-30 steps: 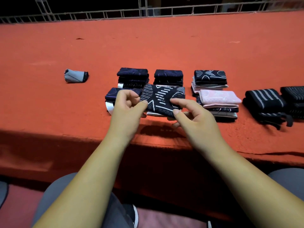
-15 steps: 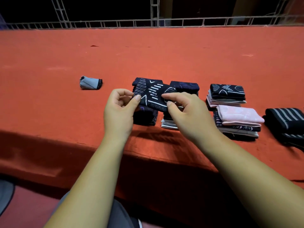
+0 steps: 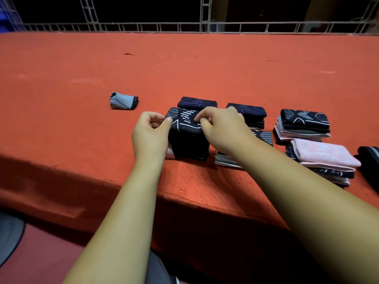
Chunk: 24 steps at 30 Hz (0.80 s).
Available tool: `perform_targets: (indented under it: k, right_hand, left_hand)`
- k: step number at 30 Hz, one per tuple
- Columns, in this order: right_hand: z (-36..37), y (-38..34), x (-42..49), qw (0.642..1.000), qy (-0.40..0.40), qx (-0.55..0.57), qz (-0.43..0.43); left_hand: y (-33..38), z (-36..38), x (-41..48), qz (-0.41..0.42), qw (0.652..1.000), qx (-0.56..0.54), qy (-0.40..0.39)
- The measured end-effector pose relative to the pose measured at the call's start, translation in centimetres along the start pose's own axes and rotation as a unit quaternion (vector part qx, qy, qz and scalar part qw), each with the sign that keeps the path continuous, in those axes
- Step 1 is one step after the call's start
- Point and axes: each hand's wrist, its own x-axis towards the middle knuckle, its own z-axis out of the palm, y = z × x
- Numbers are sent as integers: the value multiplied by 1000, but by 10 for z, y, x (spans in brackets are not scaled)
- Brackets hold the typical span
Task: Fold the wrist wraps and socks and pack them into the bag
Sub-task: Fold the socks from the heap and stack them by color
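A folded black sock with white line patterns [image 3: 185, 121] lies on top of a dark stack [image 3: 189, 147] near the front edge of the red surface. My left hand [image 3: 150, 138] pinches its left end between thumb and fingers. My right hand [image 3: 220, 129] pinches its right part from above. Other folded stacks sit around: two dark blue ones behind [image 3: 197, 102] [image 3: 249, 113], a black-and-white one on pale layers [image 3: 303, 121], a pink-topped stack [image 3: 323, 155], and a low stack under my right wrist [image 3: 264, 137]. No bag is in view.
A small grey rolled bundle [image 3: 123, 100] lies alone to the left. A black striped item [image 3: 369, 160] is cut off at the right edge. The red carpeted surface [image 3: 184, 68] stretches far back to a metal railing [image 3: 184, 27]. Its front edge drops off near my knees.
Both hands carried the patterned sock leftwards from the middle stack and lowered it onto the dark stack at the left. The camera also shifted, so everything sits further right.
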Motion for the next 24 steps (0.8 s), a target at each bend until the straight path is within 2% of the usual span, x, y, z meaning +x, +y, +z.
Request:
perform_targets:
  k: [7,12,20,24]
  right_hand:
    - [17,3,11,996,-45,-70,8]
    - [23,11,9,989,-55,-132,-39]
    - [10,4,24,983,-50,-155,-82]
    - [12,-17,52,984,-36,-142,-102]
  left_hand:
    - [-10,7,-3,-69,995,69,-31]
    - [-12,6,1,-106,990,74,-60]
    - [-11,-21,25,-205,966,-13,-154]
    - [-17,-45,46,-225,964,-25,-141]
